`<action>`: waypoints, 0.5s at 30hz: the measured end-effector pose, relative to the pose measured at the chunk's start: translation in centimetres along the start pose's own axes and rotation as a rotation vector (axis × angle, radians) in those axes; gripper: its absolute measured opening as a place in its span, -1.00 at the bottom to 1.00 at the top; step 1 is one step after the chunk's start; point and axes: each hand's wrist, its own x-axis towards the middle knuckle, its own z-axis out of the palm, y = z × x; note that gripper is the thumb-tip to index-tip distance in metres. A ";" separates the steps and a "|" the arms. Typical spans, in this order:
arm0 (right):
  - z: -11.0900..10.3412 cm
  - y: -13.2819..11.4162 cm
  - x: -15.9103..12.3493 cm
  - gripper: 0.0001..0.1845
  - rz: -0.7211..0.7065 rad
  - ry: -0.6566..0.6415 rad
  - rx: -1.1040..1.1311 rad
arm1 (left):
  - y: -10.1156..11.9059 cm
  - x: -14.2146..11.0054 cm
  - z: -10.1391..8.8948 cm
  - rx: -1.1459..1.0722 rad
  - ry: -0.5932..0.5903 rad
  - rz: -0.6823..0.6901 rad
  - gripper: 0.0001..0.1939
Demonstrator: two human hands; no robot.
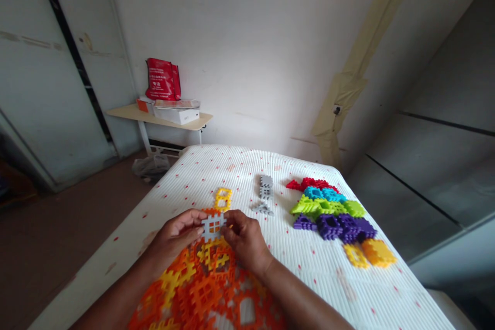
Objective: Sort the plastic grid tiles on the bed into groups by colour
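Observation:
Both my hands hold a grey waffle-shaped tile (212, 226) at the far end of a flat build of orange and yellow interlocking tiles (201, 289). My left hand (176, 237) pinches the tile's left edge; my right hand (243, 240) pinches its right edge. A yellow tile piece (223, 199) lies just beyond the grey tile. Several loose grey tiles (265, 193) lie further right on the white cloth-covered table (309, 278).
Piles of red (311, 184), blue (325, 194), green (328, 208), purple (340, 227) and yellow-orange tiles (369, 253) lie at the table's right. Behind stands a small side table (158, 118) with a red bag and white boxes. The table's left edge drops to the floor.

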 end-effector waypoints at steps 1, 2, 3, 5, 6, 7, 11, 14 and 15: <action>-0.1 -0.2 -0.1 -0.76 -0.048 0.015 -0.113 | 0.2 0.0 0.1 0.005 0.003 -0.002 -0.68; -0.3 -0.5 -0.2 -0.70 -0.112 0.025 -0.226 | 0.3 -0.1 0.1 0.007 0.001 -0.006 -0.70; -0.5 -0.7 -0.3 -0.63 -0.185 0.027 -0.330 | 0.5 -0.1 0.2 0.010 0.002 -0.010 -0.72; -0.7 -1.1 -0.4 -0.51 -0.322 -0.009 -0.487 | 0.7 -0.1 0.3 0.022 0.009 -0.017 -0.75; -0.8 -1.3 -0.4 -0.47 -0.370 -0.049 -0.540 | 0.7 -0.1 0.3 0.034 0.011 -0.019 -0.75; -0.9 -1.4 -0.4 -0.46 -0.396 -0.096 -0.576 | 0.8 -0.1 0.3 0.047 0.012 -0.020 -0.75; -1.1 -1.5 -0.4 -0.38 -0.415 -0.209 -0.646 | 0.7 -0.1 0.2 0.048 0.006 -0.029 -0.76; -1.2 -1.8 -0.4 -0.39 -0.437 -0.203 -0.720 | 0.4 -0.1 0.1 0.023 -0.019 -0.034 -0.77; -1.3 -2.0 -0.4 -0.39 -0.443 -0.205 -0.755 | 0.3 0.0 0.1 0.015 -0.029 -0.034 -0.77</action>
